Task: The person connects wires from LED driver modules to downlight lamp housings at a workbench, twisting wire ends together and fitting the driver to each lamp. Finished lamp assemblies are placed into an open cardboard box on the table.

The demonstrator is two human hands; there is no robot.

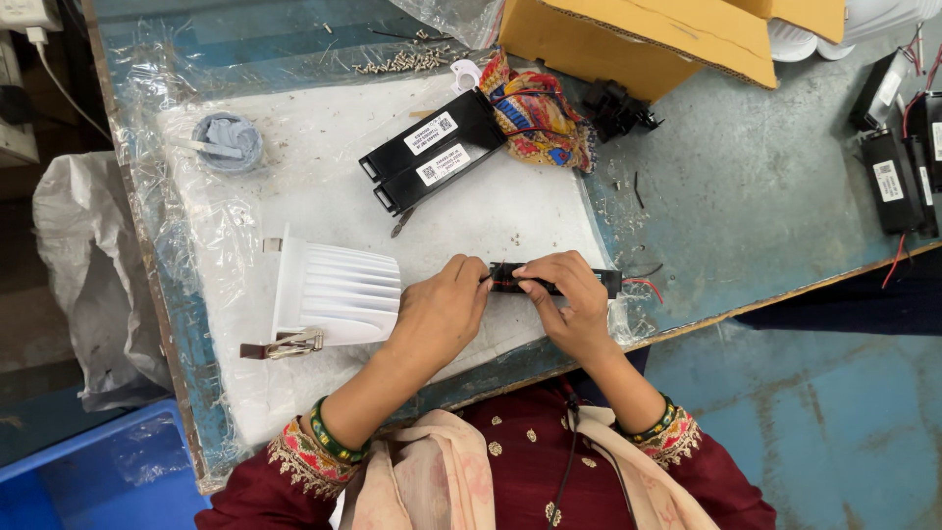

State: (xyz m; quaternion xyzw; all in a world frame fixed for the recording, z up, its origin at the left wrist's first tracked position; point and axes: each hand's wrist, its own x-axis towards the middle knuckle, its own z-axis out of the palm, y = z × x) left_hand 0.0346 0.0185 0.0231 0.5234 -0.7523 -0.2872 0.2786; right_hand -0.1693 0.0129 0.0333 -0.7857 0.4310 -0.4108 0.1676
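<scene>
My left hand (442, 312) and my right hand (569, 299) both grip a slim black driver box (608, 283) with red and black wires at its right end, held low over the white sheet near the table's front edge. A white finned downlight housing (334, 292) with a metal spring clip lies just left of my left hand. Two more black driver boxes (432, 149) with white labels lie side by side farther back.
A small grey tub of paste (228, 140) sits at the back left. Loose screws (402, 62), a patterned cloth (535, 116) and a cardboard box (648, 34) line the back. More black drivers (893, 167) lie at the right. A blue crate (88, 471) stands below left.
</scene>
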